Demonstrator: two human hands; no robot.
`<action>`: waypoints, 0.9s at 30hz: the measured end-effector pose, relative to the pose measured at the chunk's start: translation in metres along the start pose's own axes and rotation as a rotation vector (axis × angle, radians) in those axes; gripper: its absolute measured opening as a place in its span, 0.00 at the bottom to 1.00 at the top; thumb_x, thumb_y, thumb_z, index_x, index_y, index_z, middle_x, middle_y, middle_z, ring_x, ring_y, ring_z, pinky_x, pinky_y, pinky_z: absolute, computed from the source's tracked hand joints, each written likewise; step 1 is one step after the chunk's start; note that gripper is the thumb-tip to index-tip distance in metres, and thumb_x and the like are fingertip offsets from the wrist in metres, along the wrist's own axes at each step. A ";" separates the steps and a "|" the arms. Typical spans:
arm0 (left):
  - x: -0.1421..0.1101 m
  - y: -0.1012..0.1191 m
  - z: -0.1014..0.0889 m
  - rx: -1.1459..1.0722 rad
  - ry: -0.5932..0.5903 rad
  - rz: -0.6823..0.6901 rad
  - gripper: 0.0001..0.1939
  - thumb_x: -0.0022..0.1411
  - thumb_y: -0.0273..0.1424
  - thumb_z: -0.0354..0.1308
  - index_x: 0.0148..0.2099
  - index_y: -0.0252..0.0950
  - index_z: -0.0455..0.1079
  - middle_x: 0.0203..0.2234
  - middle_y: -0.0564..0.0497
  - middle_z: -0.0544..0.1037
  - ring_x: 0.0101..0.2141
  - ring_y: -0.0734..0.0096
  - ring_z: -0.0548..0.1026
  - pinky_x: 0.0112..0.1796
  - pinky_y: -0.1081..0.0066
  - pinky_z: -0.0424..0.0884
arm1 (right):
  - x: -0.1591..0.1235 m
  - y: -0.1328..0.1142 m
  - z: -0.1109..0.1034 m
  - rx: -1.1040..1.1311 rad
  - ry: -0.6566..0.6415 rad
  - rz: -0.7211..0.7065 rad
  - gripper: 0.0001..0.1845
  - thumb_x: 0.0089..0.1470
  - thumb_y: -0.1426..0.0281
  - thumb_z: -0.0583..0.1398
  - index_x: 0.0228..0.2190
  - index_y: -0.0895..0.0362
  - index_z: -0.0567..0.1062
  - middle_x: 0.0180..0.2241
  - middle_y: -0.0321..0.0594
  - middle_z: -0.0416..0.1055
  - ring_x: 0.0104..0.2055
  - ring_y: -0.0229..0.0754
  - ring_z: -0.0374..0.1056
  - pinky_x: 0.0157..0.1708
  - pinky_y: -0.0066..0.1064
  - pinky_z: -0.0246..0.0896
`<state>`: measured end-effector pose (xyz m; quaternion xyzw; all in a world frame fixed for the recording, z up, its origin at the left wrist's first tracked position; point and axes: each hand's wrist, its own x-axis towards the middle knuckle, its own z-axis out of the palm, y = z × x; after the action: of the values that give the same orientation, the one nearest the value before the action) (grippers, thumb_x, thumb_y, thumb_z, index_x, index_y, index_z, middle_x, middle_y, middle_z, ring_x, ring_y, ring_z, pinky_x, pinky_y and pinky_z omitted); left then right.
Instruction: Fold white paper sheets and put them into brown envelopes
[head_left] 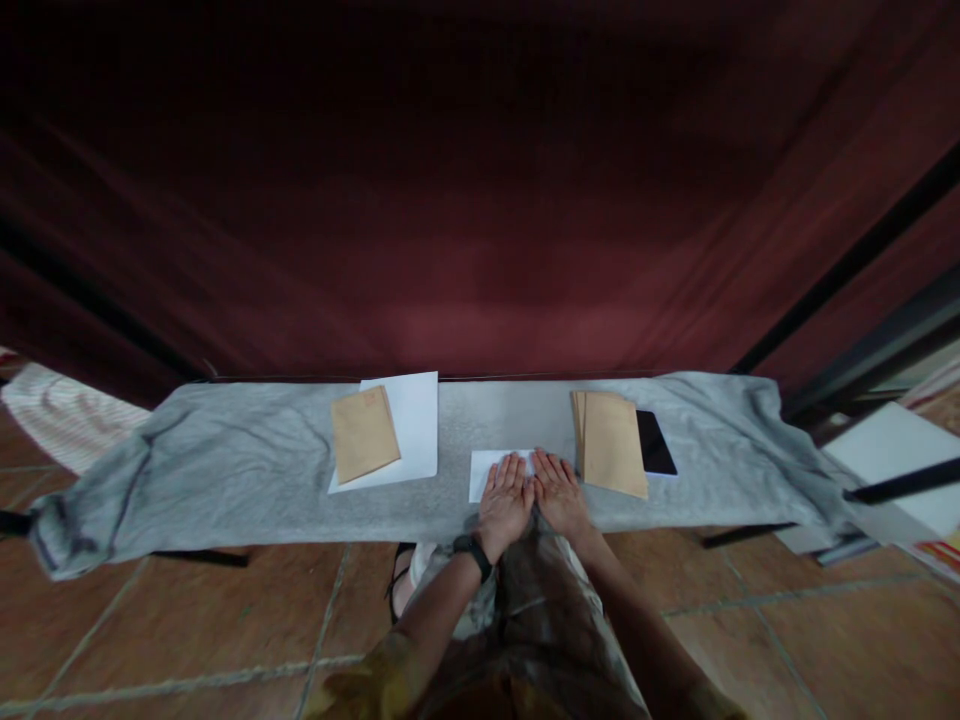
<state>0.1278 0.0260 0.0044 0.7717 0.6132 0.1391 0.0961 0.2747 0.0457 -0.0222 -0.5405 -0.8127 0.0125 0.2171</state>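
A folded-looking white paper (478,476) lies on the grey cloth near its front edge. Flat on top of it rests my left hand (505,503), fingers stretched out, a dark watch on that wrist. Close beside it, my right hand (559,492) also lies flat with its fingers extended, covering the paper's right part. To the right is a small stack of brown envelopes (613,445). Further left, more brown envelopes (365,435) lie on larger white sheets (417,425).
Partly under the right-hand envelopes sits a dark phone or tablet (656,443). The grey cloth (240,470) covers a narrow table or bench. Behind it hangs a dark red curtain (480,260). White boxes (896,470) stand at the far right above the tiled floor (247,610).
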 end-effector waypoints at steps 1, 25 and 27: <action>0.003 -0.004 -0.001 0.015 -0.008 -0.016 0.28 0.73 0.35 0.38 0.70 0.30 0.56 0.68 0.42 0.57 0.69 0.61 0.50 0.68 0.55 0.47 | 0.000 -0.001 0.000 -0.005 0.000 0.006 0.27 0.67 0.69 0.45 0.64 0.56 0.62 0.65 0.44 0.61 0.67 0.49 0.56 0.66 0.49 0.46; -0.003 -0.053 -0.011 0.228 0.068 -0.127 0.30 0.72 0.37 0.39 0.71 0.26 0.52 0.69 0.39 0.56 0.69 0.58 0.51 0.67 0.54 0.50 | -0.055 -0.046 -0.002 -0.067 0.057 0.022 0.27 0.68 0.64 0.49 0.65 0.59 0.61 0.65 0.46 0.61 0.67 0.47 0.57 0.67 0.45 0.45; -0.002 -0.050 -0.010 0.224 0.089 -0.126 0.30 0.72 0.36 0.40 0.70 0.25 0.53 0.68 0.37 0.56 0.69 0.56 0.52 0.67 0.52 0.48 | -0.056 -0.040 -0.003 -0.057 0.062 0.022 0.27 0.68 0.66 0.48 0.65 0.59 0.62 0.65 0.45 0.62 0.66 0.47 0.58 0.67 0.44 0.45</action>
<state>0.0778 0.0349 -0.0021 0.7307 0.6756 0.0978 -0.0094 0.2592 -0.0206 -0.0280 -0.5554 -0.7998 -0.0250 0.2264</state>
